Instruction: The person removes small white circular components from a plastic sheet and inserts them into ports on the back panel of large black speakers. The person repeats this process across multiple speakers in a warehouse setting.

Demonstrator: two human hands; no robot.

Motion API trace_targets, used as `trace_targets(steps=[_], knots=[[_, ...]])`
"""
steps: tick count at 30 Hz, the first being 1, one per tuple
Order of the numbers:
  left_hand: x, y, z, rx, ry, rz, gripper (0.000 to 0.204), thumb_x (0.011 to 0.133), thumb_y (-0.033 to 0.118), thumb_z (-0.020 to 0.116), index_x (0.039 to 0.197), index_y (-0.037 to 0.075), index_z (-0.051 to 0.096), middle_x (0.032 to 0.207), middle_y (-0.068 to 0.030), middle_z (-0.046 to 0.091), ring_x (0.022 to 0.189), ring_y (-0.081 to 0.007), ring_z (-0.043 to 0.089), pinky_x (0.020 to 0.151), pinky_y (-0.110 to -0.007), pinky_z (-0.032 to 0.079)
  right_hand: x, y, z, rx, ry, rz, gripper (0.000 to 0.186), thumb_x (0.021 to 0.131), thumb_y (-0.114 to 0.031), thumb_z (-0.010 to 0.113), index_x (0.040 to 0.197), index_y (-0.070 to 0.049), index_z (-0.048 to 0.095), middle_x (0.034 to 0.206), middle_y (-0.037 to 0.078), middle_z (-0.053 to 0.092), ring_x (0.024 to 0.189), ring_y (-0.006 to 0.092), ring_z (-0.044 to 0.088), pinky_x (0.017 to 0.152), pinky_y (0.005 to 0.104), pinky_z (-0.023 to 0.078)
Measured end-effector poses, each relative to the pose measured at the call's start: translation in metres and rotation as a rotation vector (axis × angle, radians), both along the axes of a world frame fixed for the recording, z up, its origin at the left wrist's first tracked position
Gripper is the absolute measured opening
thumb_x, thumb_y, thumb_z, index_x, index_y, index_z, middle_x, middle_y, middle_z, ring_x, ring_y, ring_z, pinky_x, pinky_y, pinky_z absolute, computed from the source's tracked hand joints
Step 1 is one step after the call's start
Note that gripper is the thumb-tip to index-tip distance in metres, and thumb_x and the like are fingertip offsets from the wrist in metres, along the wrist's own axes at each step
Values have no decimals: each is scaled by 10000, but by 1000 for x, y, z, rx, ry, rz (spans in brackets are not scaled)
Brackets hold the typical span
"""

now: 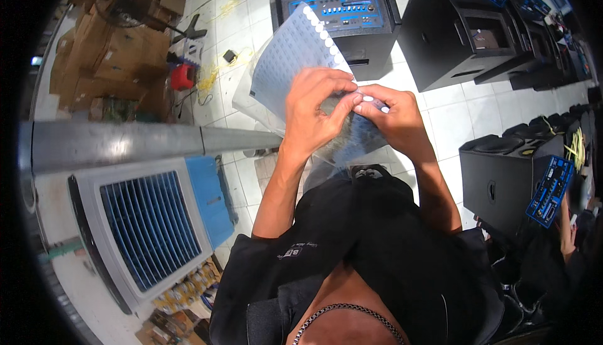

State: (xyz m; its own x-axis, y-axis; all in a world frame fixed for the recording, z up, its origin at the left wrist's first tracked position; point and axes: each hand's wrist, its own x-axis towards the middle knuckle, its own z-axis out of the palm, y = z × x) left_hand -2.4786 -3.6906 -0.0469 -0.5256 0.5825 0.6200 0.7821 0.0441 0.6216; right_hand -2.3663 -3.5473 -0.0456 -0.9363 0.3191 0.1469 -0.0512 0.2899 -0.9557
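Observation:
A thin, translucent grey-blue sheet (pixel 276 62) with rows of small marks hangs in front of me, curved, a row of white round dots along its upper right edge. My left hand (pixel 319 106) is closed on that edge, thumb and fingers pinched together. Close beside it, almost touching, my right hand (pixel 399 119) pinches a lower stretch of the same edge, where a white dot shows by the thumb. Part of the sheet is hidden behind both hands. Beyond it stands a black speaker cabinet (pixel 367 53) with a blue control panel (pixel 352 12) full of knobs and sliders.
More black cabinets (pixel 433 37) line the right, one with a blue panel (pixel 550 191) near another person's hand (pixel 567 235). At left are a metal post (pixel 125 147), an air cooler (pixel 151 222), cardboard boxes (pixel 119 62) and a red object (pixel 183 77) on the tiled floor.

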Motion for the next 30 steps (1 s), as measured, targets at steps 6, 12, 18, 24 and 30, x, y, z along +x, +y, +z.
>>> trace_targets(steps=[6,12,18,24,30], knots=[[-71,33,-18,58,-154,-113,162,734,24,802,863,45,707,907,-81,721,873,-273,657,768,-357,509,-63,17,-11,157,29,-138,178,846,-58,728,1020,-43,694,851,169,719,760,335,712,642,338,522],[-139,51,-15,43,-220,-185,163,741,23,811,871,46,717,868,-85,722,816,-264,666,731,-344,516,-122,20,1,176,-121,-282,182,858,-49,729,1036,-43,696,822,141,717,705,227,704,643,314,515],[-178,54,-14,11,-265,-203,156,764,39,825,886,34,729,850,-105,737,799,-238,701,724,-325,532,-159,15,3,129,-126,-349,162,884,-53,716,1045,-52,700,804,125,711,677,164,650,634,312,491],[-194,57,-19,41,-269,-129,130,782,33,801,868,26,704,849,-117,746,771,-255,732,676,-327,553,-185,17,4,65,-207,-346,170,887,-62,717,1056,-55,700,768,116,695,645,130,584,613,308,466],[-199,65,-21,39,-303,-65,125,786,-6,763,874,19,678,880,-134,748,781,-272,745,675,-318,571,-201,28,-6,16,-160,-322,200,896,-71,696,1096,-54,697,770,113,691,641,129,573,618,307,462]])
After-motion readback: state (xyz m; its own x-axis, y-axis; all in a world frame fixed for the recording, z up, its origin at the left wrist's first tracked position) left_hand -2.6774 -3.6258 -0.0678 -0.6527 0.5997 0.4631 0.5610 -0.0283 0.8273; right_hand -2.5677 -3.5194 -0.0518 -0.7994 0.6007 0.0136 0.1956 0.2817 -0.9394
